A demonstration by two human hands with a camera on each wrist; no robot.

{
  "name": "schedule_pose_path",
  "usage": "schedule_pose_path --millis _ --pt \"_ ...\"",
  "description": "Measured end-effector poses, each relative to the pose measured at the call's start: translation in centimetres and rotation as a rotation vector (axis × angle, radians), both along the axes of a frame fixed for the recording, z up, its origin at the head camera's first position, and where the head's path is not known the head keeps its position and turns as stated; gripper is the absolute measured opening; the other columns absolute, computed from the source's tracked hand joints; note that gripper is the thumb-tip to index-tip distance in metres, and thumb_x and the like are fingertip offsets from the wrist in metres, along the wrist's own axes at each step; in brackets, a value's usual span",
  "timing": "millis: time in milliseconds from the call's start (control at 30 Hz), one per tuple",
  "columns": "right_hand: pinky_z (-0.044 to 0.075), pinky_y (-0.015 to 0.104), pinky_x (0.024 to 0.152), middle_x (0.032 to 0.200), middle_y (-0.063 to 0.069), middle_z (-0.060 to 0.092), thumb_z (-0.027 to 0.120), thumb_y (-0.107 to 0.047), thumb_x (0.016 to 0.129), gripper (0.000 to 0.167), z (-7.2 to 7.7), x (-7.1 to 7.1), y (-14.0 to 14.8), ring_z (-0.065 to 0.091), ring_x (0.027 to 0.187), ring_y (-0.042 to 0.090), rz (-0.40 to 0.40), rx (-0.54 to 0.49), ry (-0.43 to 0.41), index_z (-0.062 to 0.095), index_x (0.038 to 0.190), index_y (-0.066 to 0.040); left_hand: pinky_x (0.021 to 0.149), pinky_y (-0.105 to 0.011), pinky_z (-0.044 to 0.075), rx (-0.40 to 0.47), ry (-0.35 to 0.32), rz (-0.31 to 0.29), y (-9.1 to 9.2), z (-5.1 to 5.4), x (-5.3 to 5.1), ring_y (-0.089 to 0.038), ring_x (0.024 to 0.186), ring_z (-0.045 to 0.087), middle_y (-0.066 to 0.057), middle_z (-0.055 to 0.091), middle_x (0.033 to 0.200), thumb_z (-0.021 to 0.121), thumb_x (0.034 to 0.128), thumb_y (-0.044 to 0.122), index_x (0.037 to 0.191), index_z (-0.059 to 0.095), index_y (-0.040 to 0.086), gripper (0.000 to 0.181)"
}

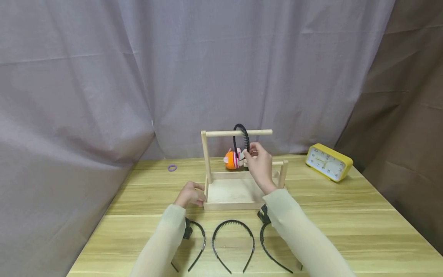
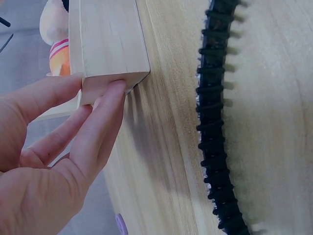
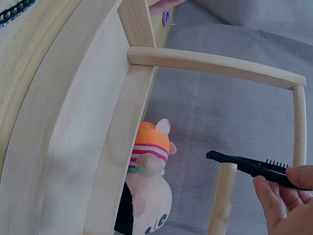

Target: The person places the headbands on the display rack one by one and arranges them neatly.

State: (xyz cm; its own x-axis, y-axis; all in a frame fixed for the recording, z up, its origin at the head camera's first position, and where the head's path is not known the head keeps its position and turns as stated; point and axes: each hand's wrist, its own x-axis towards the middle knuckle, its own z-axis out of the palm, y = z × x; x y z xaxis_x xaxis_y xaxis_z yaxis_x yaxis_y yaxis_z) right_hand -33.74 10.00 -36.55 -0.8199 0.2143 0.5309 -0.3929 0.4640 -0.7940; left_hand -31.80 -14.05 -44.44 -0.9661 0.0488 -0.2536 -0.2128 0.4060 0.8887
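Note:
A wooden jewelry stand has a tray base, a long upper bar and a shorter, lower bar at right. My right hand pinches a black toothed headband near one end. The headband's arch is around the upper bar; whether it rests there I cannot tell. In the right wrist view the headband passes close to the lower bar's end. My left hand grips the tray's left end. Seen from the left wrist, its fingertips press against the tray's end wall.
Three more black headbands lie in front: left, middle and right, the outer ones partly behind my sleeves. A plush toy sits behind the stand. A yellow clock stands at right, a purple hair tie at back left.

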Motion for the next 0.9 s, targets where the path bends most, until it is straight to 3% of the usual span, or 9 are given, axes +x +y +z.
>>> schedule_pose_path --millis 133,433,600,900 --pt "0.055 0.035 0.078 0.092 0.014 0.069 0.067 -0.008 0.089 0.013 0.2 0.1 -0.4 0.065 0.086 0.027 0.024 -0.012 -0.006 0.064 0.1 -0.003 0.07 -0.034 0.064 -0.005 -0.001 -0.005 -0.1 0.0 0.0 -0.036 0.08 0.072 -0.026 0.069 0.088 0.064 0.0778 -0.015 0.124 0.056 -0.014 0.047" --pt "0.057 0.035 0.078 0.091 0.012 0.069 0.07 -0.015 0.09 0.015 0.2 -0.1 -1.6 0.066 0.086 0.026 0.034 -0.01 -0.022 0.065 0.099 -0.004 0.069 -0.033 0.064 0.001 -0.005 -0.001 -0.2 -0.2 -0.2 -0.023 0.068 0.069 -0.024 0.068 0.088 0.065 0.077 -0.013 0.124 0.056 -0.012 0.048" --pt "0.055 0.035 0.08 0.09 0.014 0.069 0.07 -0.005 0.087 0.011 0.1 0.0 -2.2 0.066 0.084 0.028 0.054 -0.019 -0.008 0.065 0.096 -0.002 0.069 -0.034 0.064 0.005 -0.003 -0.004 -0.3 -0.3 -0.2 -0.025 0.069 0.07 -0.024 0.069 0.088 0.065 0.0774 -0.013 0.124 0.057 -0.012 0.047" --pt "0.054 0.038 0.083 0.094 0.011 0.068 0.068 -0.008 0.089 0.013 0.0 0.0 -3.1 0.065 0.089 0.028 0.081 -0.022 -0.039 0.064 0.1 -0.004 0.072 -0.036 0.064 0.009 0.009 -0.007 -0.4 -0.3 -0.2 -0.031 0.074 0.072 -0.025 0.068 0.092 0.066 0.0773 -0.012 0.124 0.057 -0.012 0.047"
